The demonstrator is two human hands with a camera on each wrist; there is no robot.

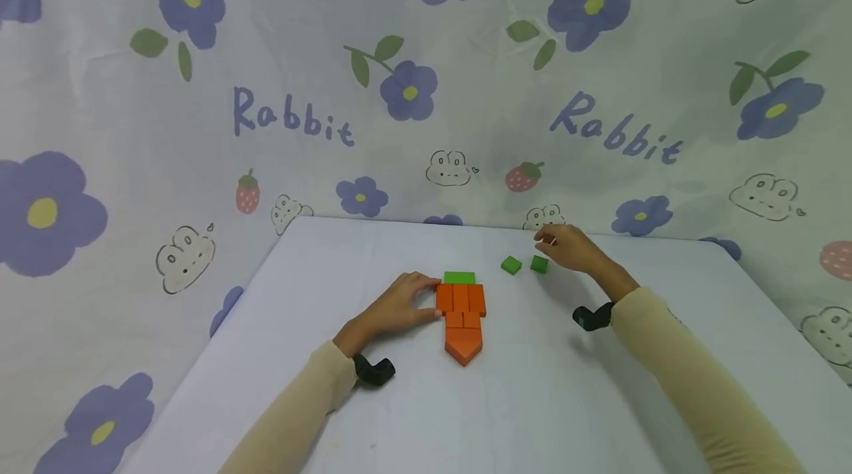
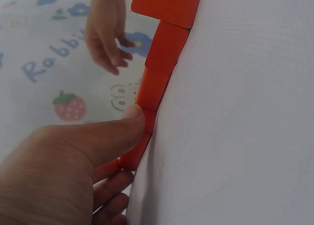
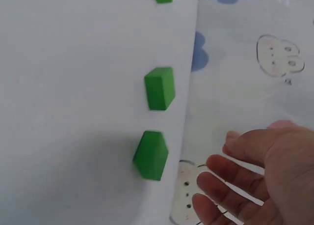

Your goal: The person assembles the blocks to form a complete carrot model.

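Observation:
Several orange blocks [image 1: 461, 299] lie together on the white table, with a pointed orange block [image 1: 464, 345] at the near end and a flat green block [image 1: 459, 278] at the far end. My left hand [image 1: 399, 302] is at the left side of this group. Its thumb and index finger hold the leftmost orange block [image 1: 444, 298] by its two ends; in the left wrist view the thumb presses the orange row [image 2: 153, 87]. Raised over the table's far side, my right hand [image 1: 566, 246] holds nothing, its fingers loosely bent. Near it lie two small green blocks [image 3: 151, 156], slightly apart.
The white table [image 1: 532, 400] ends at the back against a hanging cloth [image 1: 466, 104] printed with flowers, rabbits and strawberries. A dark wrist device [image 1: 374, 370] sits at the left cuff, and another dark device [image 1: 592, 316] at the right cuff.

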